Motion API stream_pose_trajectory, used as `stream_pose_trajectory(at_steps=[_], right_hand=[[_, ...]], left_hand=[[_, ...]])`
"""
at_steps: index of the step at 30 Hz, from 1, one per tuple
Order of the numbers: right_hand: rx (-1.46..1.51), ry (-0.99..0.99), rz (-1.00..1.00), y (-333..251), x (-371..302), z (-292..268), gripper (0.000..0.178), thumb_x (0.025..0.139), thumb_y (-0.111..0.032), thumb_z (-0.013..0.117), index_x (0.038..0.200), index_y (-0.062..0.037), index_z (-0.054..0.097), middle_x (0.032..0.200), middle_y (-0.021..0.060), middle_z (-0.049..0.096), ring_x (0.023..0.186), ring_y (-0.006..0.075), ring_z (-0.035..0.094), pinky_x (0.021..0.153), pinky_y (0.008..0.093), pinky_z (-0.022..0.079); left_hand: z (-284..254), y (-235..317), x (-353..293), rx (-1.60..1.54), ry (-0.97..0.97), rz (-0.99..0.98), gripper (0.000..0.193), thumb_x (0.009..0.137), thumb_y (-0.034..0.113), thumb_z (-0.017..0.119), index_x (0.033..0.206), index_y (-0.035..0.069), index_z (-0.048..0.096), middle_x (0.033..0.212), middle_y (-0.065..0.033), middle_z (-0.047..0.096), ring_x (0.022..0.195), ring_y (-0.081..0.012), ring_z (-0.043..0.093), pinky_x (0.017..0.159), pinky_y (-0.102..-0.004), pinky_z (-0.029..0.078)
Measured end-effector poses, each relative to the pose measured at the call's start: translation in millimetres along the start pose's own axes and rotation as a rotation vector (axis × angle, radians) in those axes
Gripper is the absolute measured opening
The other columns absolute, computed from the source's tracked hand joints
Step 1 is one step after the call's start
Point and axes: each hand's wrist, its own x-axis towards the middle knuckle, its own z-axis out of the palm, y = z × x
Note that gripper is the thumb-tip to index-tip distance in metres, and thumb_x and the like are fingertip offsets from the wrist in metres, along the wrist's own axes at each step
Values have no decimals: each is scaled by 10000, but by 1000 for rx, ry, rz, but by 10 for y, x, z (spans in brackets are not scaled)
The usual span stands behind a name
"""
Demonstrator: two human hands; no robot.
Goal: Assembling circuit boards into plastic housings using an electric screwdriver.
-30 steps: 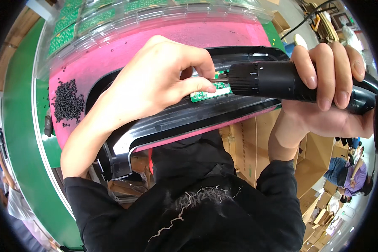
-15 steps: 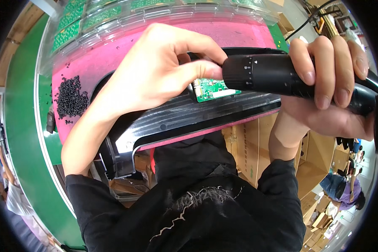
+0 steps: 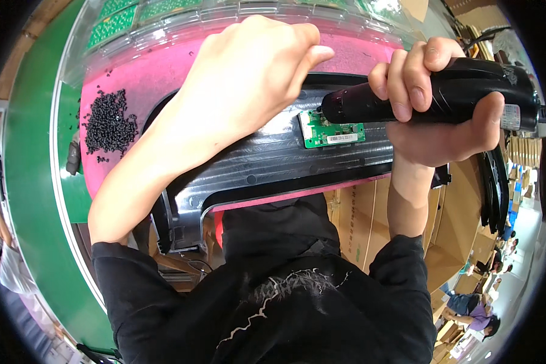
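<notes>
A black electric screwdriver [image 3: 364, 104] lies in my right hand [image 3: 434, 115], with my fingers wrapped round its body. Its nose end points at the upper left corner of a green circuit board [image 3: 335, 134]; the bit itself is mostly hidden. The board rests inside a long black plastic housing [image 3: 249, 159], which spans the mat in front of me. To the left of the driver's nose, above the housing, is my left hand [image 3: 255, 70]. Its fingers are curled in and its thumb sticks out to the right; whatever the fingers hold, if anything, is hidden.
A pile of small black screws [image 3: 109, 124] sits at the left of the pink mat [image 3: 164, 64]. Clear plastic trays [image 3: 182, 24] with green boards stand along the far side. A dark small object [image 3: 73, 159] lies on the green table edge. Cardboard boxes [image 3: 370, 224] stand below at right.
The screwdriver has swung from beside my left fingertips down to the board's corner. My left hand has drawn away from its nose and curled up, uncovering more of the board.
</notes>
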Motion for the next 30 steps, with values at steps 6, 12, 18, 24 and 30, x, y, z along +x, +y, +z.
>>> stream_pose_trajectory(at_steps=[6,12,18,24,30], right_hand=[[22,68,41,91,-25,28,636,835,-663,510,1009,-52,540,676,-25,498,521,88,417,567,275,342],[27,41,43,141,-17,31,637,833,-660,520,1008,-48,542,684,-24,500,536,93,428,585,273,351],[161,68,-58,-187,-2,102,549,743,-576,668,958,-85,549,701,-52,540,554,71,493,612,256,368],[193,131,-32,-495,35,272,387,692,-412,681,882,-110,532,624,-70,540,524,57,511,634,230,400],[136,96,-49,-597,-9,210,374,669,-407,686,855,-124,526,625,-71,544,502,52,506,614,234,403]], left_hand=[[10,-8,-10,19,-25,0,219,903,178,631,848,-34,629,665,-207,577,630,-392,583,577,-426,443],[99,-178,-80,-3,206,192,149,854,132,669,843,-14,641,773,-173,641,745,-371,616,663,-418,486],[11,-146,-58,-115,-319,129,159,751,90,712,842,-7,625,804,-137,619,829,-329,606,765,-420,481],[51,-84,-64,-365,-394,298,161,810,109,677,859,-24,602,765,-166,579,796,-368,575,733,-432,463],[89,-98,-45,-569,-478,256,185,859,116,652,869,-59,592,779,-205,601,770,-393,589,689,-426,466]])
